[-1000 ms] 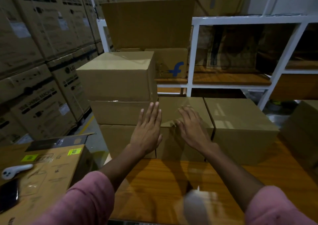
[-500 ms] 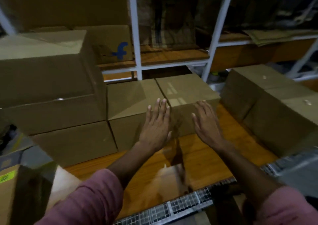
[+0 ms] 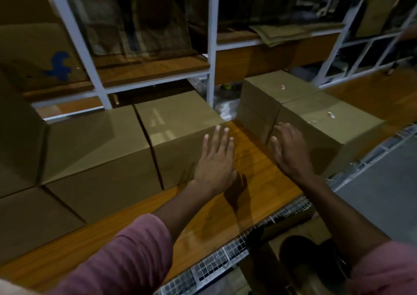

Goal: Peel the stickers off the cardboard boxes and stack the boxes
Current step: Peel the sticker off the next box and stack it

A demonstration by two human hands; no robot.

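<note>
Several plain cardboard boxes stand on a wooden table (image 3: 255,150). My left hand (image 3: 215,159) is open, fingers spread, over the table just right of a taped box (image 3: 178,123). My right hand (image 3: 290,151) is open too, its fingers at the near left corner of a box (image 3: 320,123) that carries a small red-and-white sticker scrap (image 3: 331,115). Behind it stands another box (image 3: 268,87) with a similar scrap (image 3: 281,87). Neither hand holds anything.
More boxes (image 3: 94,141) line up and stack at the left. A white metal rack (image 3: 211,46) with wooden shelves and flattened cardboard (image 3: 291,32) rises behind. A box with a blue logo (image 3: 33,55) sits on the shelf at left. A wire-mesh edge (image 3: 225,254) borders the table's front.
My view has swung right and down. Both hands have moved right, off the middle box; the right hand now reaches the stickered box at the right.
</note>
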